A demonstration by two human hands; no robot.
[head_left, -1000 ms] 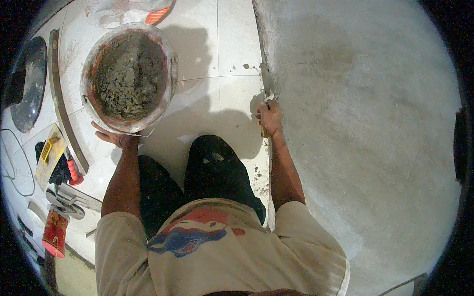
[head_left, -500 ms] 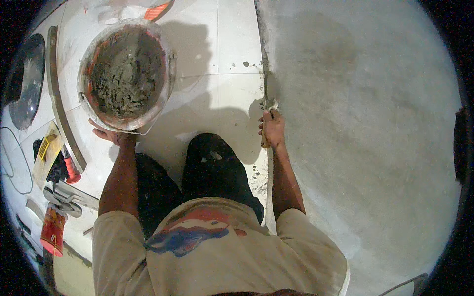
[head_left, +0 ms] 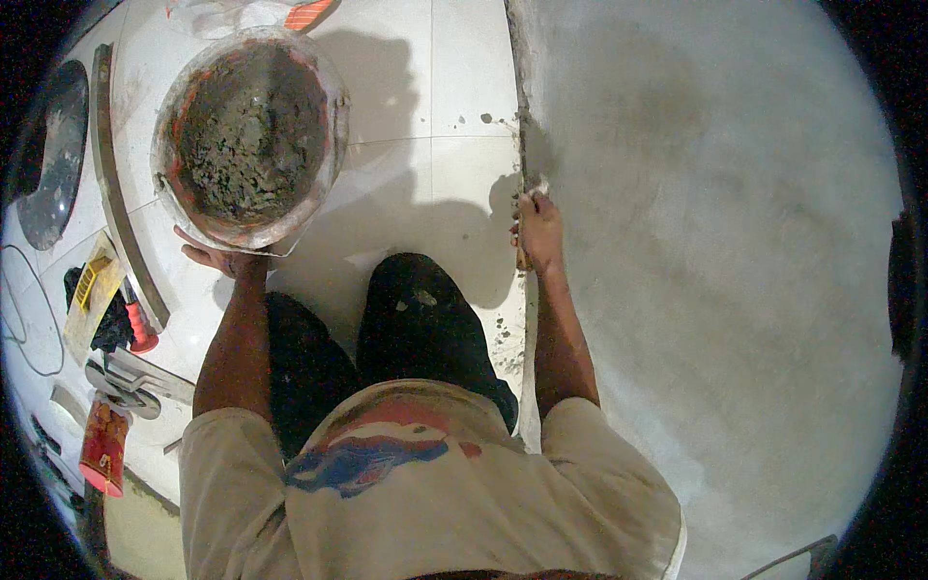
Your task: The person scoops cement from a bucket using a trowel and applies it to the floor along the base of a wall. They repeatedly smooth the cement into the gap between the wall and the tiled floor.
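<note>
Wooden-handled tool (head_left: 523, 259) was clasped in my right hand (head_left: 541, 234), apparently to work the tile edge (head_left: 516, 145), probably needing steadiness next; left hand (head_left: 220, 259) spread beside bucket (head_left: 253, 235).

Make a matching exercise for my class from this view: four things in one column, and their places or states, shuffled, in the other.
Column one
1. Bucket
2. Left hand
3. Right hand
4. Long narrow bar

Column two
A. Gripping a brown-handled tool beside the grey surface
B. Lying on the pale tiles, far to the left
C. Holding a heap of grey mortar
D. Partly hidden below the rim, fingers showing

Right pairs: 1-C, 2-D, 3-A, 4-B
</note>
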